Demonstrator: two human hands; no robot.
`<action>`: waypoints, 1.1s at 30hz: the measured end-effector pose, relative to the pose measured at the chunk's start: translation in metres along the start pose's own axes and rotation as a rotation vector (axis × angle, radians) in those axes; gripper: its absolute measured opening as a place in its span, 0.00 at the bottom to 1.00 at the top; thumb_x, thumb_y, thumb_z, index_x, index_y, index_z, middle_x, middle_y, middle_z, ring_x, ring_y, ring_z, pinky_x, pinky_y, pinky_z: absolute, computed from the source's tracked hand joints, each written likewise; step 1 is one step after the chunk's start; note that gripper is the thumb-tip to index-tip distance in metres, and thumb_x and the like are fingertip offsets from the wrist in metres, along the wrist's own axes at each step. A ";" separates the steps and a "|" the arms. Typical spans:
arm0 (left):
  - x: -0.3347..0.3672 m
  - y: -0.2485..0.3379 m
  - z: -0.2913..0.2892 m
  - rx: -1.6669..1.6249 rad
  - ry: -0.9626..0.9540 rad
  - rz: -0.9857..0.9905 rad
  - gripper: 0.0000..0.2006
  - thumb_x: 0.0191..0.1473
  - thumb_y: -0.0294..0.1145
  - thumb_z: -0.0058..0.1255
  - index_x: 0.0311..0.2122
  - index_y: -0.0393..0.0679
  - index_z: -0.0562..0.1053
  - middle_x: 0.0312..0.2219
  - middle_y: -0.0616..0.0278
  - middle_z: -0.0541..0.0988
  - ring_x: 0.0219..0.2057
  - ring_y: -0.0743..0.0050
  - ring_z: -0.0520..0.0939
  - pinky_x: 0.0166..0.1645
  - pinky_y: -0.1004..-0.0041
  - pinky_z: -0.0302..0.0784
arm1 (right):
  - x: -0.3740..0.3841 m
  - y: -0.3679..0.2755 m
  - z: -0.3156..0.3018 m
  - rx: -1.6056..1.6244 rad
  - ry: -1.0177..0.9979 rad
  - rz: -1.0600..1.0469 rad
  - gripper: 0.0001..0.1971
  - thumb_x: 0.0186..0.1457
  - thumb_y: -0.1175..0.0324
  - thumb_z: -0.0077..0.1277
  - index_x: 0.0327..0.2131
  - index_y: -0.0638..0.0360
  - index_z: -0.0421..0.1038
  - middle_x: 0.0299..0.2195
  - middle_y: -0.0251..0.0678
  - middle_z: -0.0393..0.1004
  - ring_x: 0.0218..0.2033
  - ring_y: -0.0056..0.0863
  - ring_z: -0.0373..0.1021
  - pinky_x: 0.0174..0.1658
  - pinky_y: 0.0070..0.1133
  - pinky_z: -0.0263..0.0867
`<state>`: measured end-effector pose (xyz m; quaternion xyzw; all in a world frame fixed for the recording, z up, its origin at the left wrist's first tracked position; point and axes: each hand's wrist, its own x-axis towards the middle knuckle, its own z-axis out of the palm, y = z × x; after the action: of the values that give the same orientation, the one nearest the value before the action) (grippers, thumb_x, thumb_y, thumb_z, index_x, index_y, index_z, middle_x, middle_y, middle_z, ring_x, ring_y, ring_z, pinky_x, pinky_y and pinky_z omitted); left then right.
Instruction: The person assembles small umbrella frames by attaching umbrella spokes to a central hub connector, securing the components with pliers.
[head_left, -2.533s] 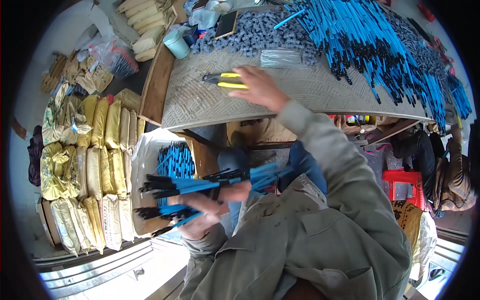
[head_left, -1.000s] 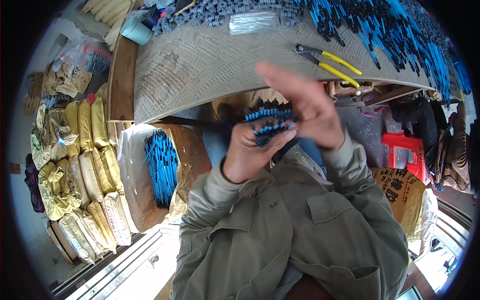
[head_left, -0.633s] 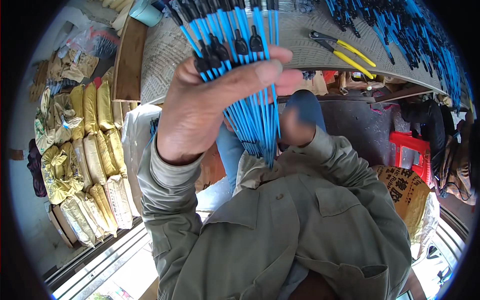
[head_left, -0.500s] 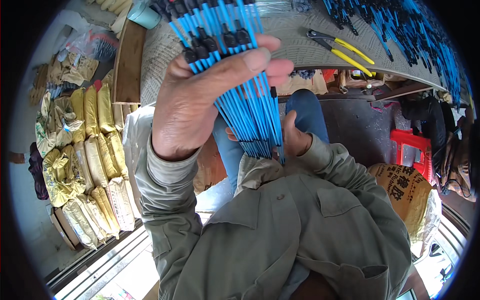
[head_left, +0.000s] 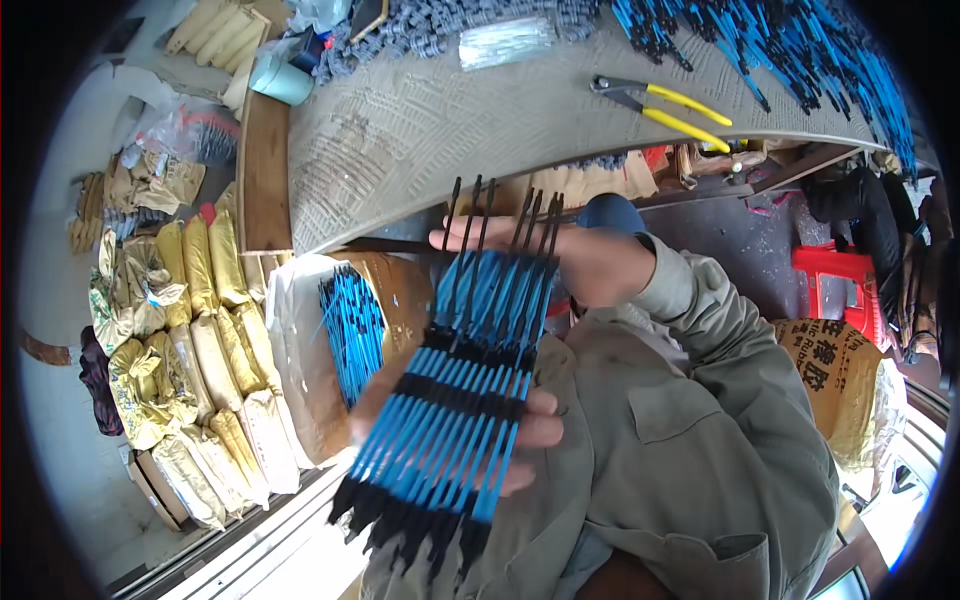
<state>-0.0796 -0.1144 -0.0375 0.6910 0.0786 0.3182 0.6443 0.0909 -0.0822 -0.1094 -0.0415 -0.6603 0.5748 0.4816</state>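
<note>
A bundle of thin blue rods [head_left: 440, 395] with black ends and black bands is tilted in front of my body. My left hand [head_left: 538, 430] is wrapped round it from beneath, its fingertips curling past the right side. Behind the bundle's far end, where thin black tips stick up, my right hand [head_left: 600, 262] has its fingers stretched flat to the left. It is blurred, and I cannot tell whether it touches the tips. An open white-lined box or sack [head_left: 300, 350] holding similar blue rods [head_left: 352, 335] stands left of the bundle.
The textured table [head_left: 400, 150] bears yellow-handled pliers [head_left: 665, 115], a heap of blue rods [head_left: 760, 50], clear sticks [head_left: 507, 42] and dark small parts [head_left: 420, 28]. A wooden board [head_left: 266, 170] edges its left side. Gold packages [head_left: 200, 330] are stacked left; a red stool [head_left: 835, 275] stands right.
The bundle has come down from above the table toward my body and been turned, with my left hand still on it. My right hand has risen from my lap to its far end.
</note>
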 end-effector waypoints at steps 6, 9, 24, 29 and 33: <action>-0.019 -0.028 -0.049 0.151 0.034 0.080 0.24 0.45 0.23 0.54 0.50 0.33 0.66 0.45 0.47 0.73 0.45 0.55 0.76 0.50 0.65 0.70 | 0.025 0.030 -0.021 0.716 0.174 0.288 0.53 0.43 0.30 0.36 0.59 0.68 0.40 0.58 0.53 0.51 0.61 0.40 0.49 0.59 0.30 0.49; 0.002 -0.064 -0.067 0.207 0.053 0.124 0.25 0.44 0.20 0.54 0.51 0.34 0.65 0.45 0.47 0.73 0.45 0.56 0.76 0.50 0.66 0.70 | 0.031 0.038 -0.050 0.648 0.461 0.420 0.46 0.50 0.34 0.32 0.58 0.68 0.43 0.58 0.52 0.52 0.60 0.40 0.51 0.59 0.30 0.49; 0.046 -0.062 -0.078 -0.210 0.523 -0.265 0.11 0.51 0.25 0.49 0.40 0.32 0.72 0.31 0.52 0.79 0.35 0.65 0.80 0.43 0.67 0.75 | 0.112 0.039 -0.206 -1.688 0.149 0.592 0.05 0.43 0.70 0.47 0.23 0.59 0.73 0.29 0.42 0.75 0.31 0.40 0.72 0.32 0.33 0.67; 0.047 -0.068 -0.083 -0.246 0.500 -0.214 0.14 0.54 0.30 0.46 0.42 0.32 0.71 0.32 0.51 0.79 0.35 0.65 0.80 0.43 0.68 0.75 | 0.111 0.047 -0.221 -1.691 0.179 0.595 0.07 0.46 0.66 0.45 0.22 0.57 0.69 0.28 0.41 0.72 0.30 0.41 0.70 0.33 0.35 0.65; 0.050 -0.058 -0.077 -0.288 0.515 -0.253 0.15 0.55 0.31 0.45 0.43 0.31 0.71 0.31 0.51 0.79 0.34 0.64 0.80 0.44 0.68 0.74 | 0.106 0.044 -0.216 -1.685 0.232 0.517 0.07 0.46 0.68 0.43 0.20 0.57 0.68 0.30 0.40 0.71 0.30 0.41 0.70 0.32 0.35 0.65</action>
<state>-0.0647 -0.0145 -0.0773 0.4742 0.2786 0.4081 0.7287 0.1606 0.1523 -0.1088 -0.5879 -0.7809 -0.0189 0.2103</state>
